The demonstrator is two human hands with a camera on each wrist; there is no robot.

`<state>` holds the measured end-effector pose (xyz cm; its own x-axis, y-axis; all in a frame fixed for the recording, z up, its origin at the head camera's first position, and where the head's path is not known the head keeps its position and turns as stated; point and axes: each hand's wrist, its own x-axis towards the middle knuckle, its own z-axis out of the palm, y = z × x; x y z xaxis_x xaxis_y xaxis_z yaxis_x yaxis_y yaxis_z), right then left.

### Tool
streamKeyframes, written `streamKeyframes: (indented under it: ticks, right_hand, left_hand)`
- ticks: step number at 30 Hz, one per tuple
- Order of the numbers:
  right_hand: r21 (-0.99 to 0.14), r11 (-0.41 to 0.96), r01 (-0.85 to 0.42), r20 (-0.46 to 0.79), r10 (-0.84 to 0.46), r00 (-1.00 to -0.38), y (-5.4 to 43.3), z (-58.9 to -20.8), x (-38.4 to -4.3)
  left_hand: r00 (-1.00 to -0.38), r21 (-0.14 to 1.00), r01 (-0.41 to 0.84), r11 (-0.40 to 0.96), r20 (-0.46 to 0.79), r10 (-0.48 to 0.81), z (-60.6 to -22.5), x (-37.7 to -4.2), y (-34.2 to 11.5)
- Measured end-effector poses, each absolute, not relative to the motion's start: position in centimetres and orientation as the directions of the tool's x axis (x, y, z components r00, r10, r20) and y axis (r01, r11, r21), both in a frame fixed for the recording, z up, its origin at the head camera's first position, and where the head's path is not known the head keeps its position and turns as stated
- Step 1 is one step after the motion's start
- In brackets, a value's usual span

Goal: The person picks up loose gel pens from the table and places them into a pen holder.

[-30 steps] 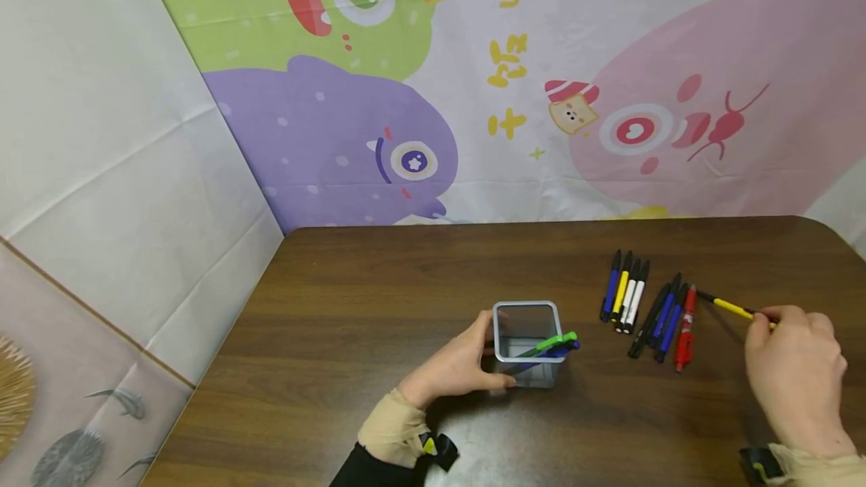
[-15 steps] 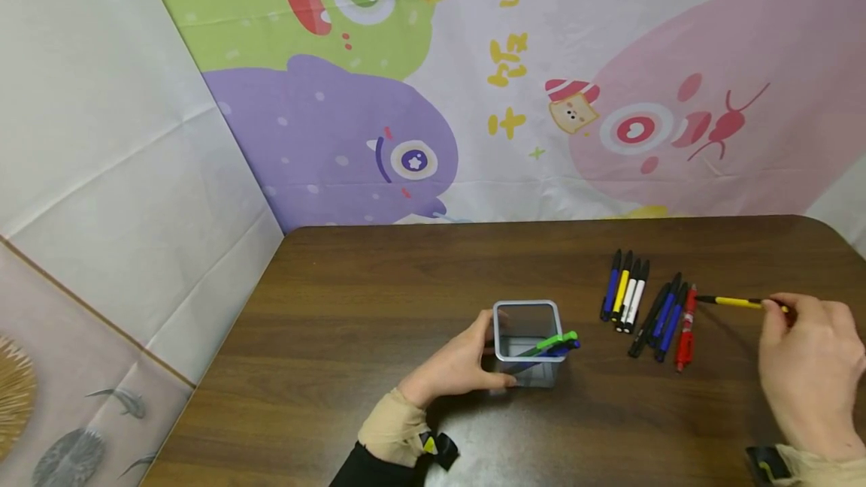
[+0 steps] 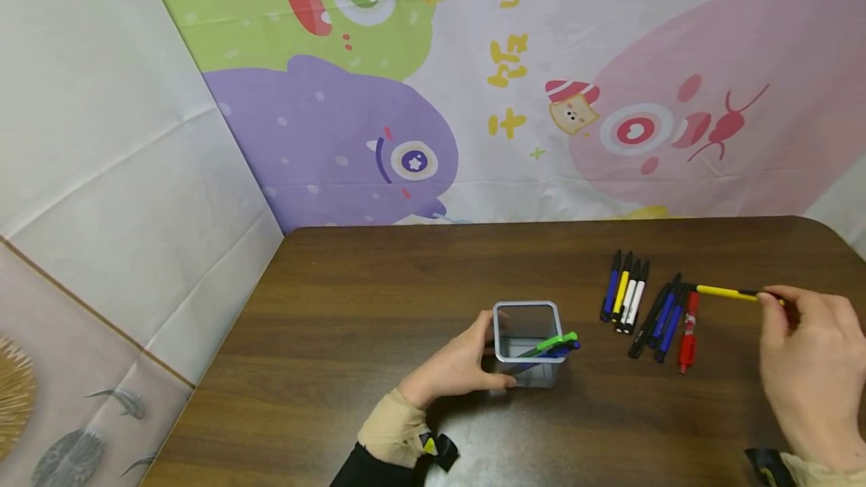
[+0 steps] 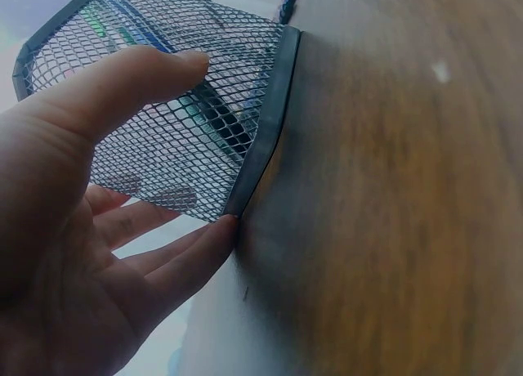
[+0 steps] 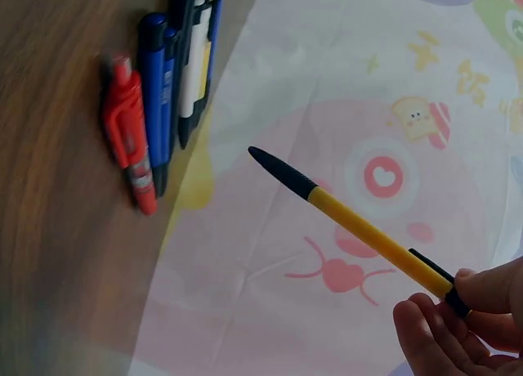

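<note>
My left hand (image 3: 460, 361) holds a mesh pen holder (image 3: 526, 376) around its side, thumb on one face and fingers on another. A green pen (image 3: 549, 344) and a blue pen lean inside it, tops poking over the rim. At the right, my right hand (image 3: 812, 367) pinches a yellow pen (image 5: 368, 233) by its black clip end; the black tip points left. In the head view that tip overlaps the top of the red pen (image 3: 687, 333). Beside the red one lie blue pens (image 3: 670, 333) and a black pen (image 3: 646, 324).
Farther back lies another row of pens, with a blue one, a yellow pen (image 3: 621, 293) and white pens (image 3: 634, 299). The brown wooden table (image 3: 352, 307) meets a cartoon-printed cloth (image 3: 501, 171) behind it. A pale cloth (image 3: 122, 111) hangs at the left.
My right hand has shifted right and slightly up with the yellow pen, which now lies nearly level in the head view. The red pen has moved slightly. The left hand and pen holder stay put.
</note>
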<state>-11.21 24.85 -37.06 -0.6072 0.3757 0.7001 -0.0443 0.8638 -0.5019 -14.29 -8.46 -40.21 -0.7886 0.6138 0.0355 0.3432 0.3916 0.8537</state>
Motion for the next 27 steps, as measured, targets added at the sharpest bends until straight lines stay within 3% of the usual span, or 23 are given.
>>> streamKeyframes:
  ticks: [11,27]
  right_hand:
    - [-0.522,0.851,-0.056,0.681,0.377,-0.627,23.7,-36.1,-10.9]
    - [-0.507,0.831,-0.229,0.74,0.284,-0.61,21.0,-34.7,-11.2]
  left_hand:
    - [-0.79,0.849,0.348,0.398,0.038,0.612,-43.6,-15.7,-8.7]
    - [-0.789,0.837,0.372,0.401,0.057,0.612,-44.1,-15.8,-8.8]
